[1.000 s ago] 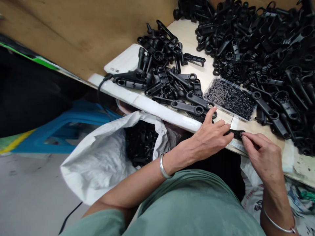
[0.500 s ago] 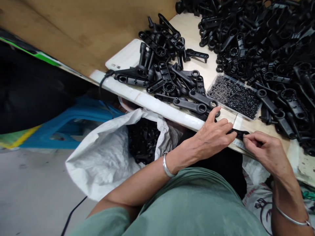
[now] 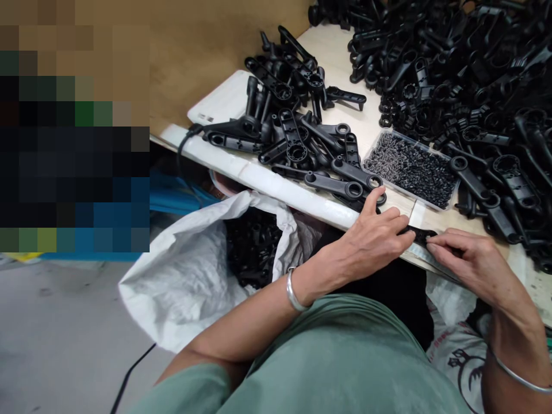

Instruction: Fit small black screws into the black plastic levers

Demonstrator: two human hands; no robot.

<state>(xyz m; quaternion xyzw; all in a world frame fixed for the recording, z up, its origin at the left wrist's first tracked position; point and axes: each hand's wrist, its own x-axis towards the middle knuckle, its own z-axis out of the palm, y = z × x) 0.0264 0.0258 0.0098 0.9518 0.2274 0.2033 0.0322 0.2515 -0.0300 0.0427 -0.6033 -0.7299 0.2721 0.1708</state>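
My left hand [image 3: 379, 233] is closed on one end of a black plastic arm-shaped part [image 3: 420, 234] at the table's front edge, its index finger raised. At the other end of that part, my right hand [image 3: 468, 253] has thumb and fingers pinched together against its surface. Whatever small piece the pinch may hold is hidden. Just behind the hands sits a clear plastic box [image 3: 452, 201] full of tiny dark pieces that look like screws. A loose heap of similar black parts [image 3: 330, 183] lies beside my left hand.
A much larger pile of black parts [image 3: 457, 69] covers the table's back right. Below the white table edge [image 3: 276, 184], an open white sack [image 3: 172, 276] holds more black parts. A flat white device [image 3: 219, 100] with a black cable lies at the back left.
My right forearm has shifted slightly outward to the right, while its fingertips stay at the black part. My left hand keeps its hold in nearly the same place.
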